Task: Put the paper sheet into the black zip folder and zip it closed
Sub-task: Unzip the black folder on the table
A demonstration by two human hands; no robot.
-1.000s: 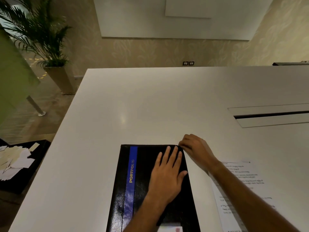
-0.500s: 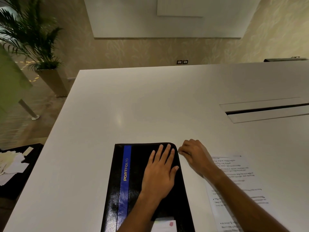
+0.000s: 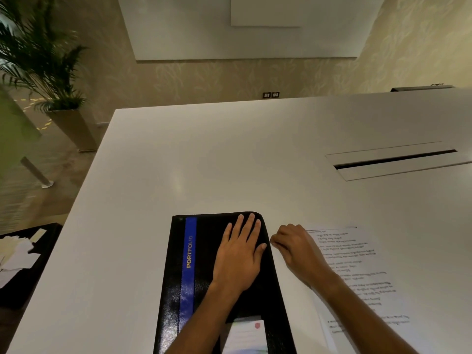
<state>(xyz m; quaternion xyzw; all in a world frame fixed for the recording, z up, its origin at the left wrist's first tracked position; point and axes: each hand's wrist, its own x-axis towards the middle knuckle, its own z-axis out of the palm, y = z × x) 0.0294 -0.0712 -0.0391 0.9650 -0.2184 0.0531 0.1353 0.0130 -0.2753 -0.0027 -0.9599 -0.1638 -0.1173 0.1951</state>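
A black zip folder [image 3: 176, 282] with a blue stripe and the word PORTFOLIO lies flat near the front of the white table [image 3: 204, 162]. My left hand [image 3: 238, 256] presses flat on its cover, fingers spread. My right hand [image 3: 296, 247] is at the folder's right edge, just below the top corner, fingers pinched on the small zipper pull. A printed paper sheet [image 3: 357, 267] lies on the table to the right of the folder, partly under my right forearm.
A cable slot [image 3: 393, 160] is set into the table at the right. A small card [image 3: 245, 335] sits on the folder's near end. Loose white papers [image 3: 15, 254] lie on a dark surface at the left. A potted palm [image 3: 43, 72] stands beyond the table's left edge.
My right hand has slid from the folder's top right corner down along its right edge, still pinched on the zipper pull. The left hand stays flat on the cover.
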